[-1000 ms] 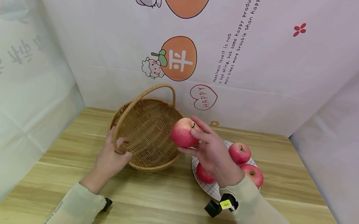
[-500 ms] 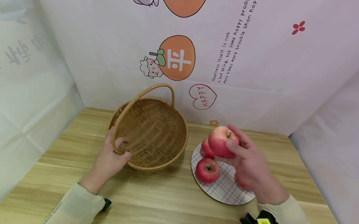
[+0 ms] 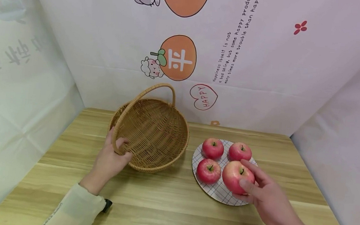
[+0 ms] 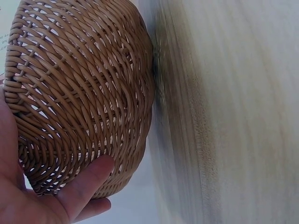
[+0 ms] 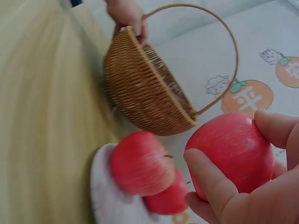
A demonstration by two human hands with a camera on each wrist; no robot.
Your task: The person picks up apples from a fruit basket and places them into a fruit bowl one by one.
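Note:
My left hand [image 3: 110,161] grips the left rim of a wicker basket [image 3: 156,135] by the base of its arched handle. In the left wrist view, fingers [image 4: 88,184] lie against the basket's woven outer wall. My right hand [image 3: 271,199] holds a red apple [image 3: 236,175] between thumb and fingers, over the right front of a round checked plate [image 3: 221,195]. Other red apples lie on the plate: one at the back left [image 3: 213,148], one at the back right [image 3: 240,151] and one at the front left [image 3: 208,171]. The held apple and hand hide the plate's right front part.
The basket and plate stand side by side on a wood-grain table [image 3: 161,202]. A white printed backdrop [image 3: 246,103] rises right behind them, with pale sheets on both sides. The basket's tall handle arches above its opening.
My right hand has carried its apple from beside the basket's right rim, rightward and then toward me over the plate. The left hand and basket have stayed put.

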